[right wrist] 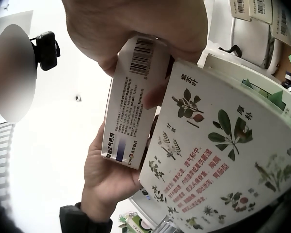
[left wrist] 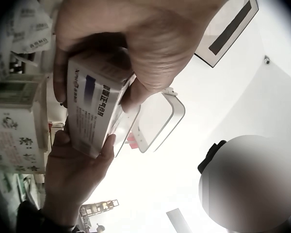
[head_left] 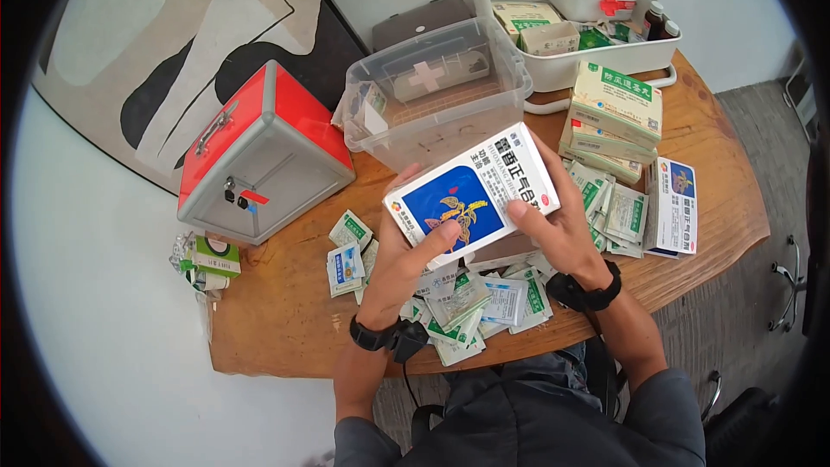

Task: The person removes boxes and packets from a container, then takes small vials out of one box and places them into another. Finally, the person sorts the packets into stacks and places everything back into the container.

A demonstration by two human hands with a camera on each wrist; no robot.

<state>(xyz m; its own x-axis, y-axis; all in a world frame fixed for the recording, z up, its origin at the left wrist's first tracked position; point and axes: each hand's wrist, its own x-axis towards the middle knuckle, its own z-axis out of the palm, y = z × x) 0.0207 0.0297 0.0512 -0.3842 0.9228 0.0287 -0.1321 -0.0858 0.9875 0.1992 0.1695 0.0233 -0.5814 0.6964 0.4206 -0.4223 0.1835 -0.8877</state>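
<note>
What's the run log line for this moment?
left hand: grips blue-white cardboard box | right hand: grips same box | green-white flat sachets: on brown wooden table

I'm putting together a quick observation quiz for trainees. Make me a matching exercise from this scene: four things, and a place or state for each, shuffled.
Things
1. left hand
2. red case
3. clear bin
4. dark bottles

Places and states
A. standing in the white tray
B. between the red case and the white tray
C. thumb on the blue panel of a box
D. keys hanging on its front

Pairs: 1-C, 2-D, 3-B, 4-A
</note>
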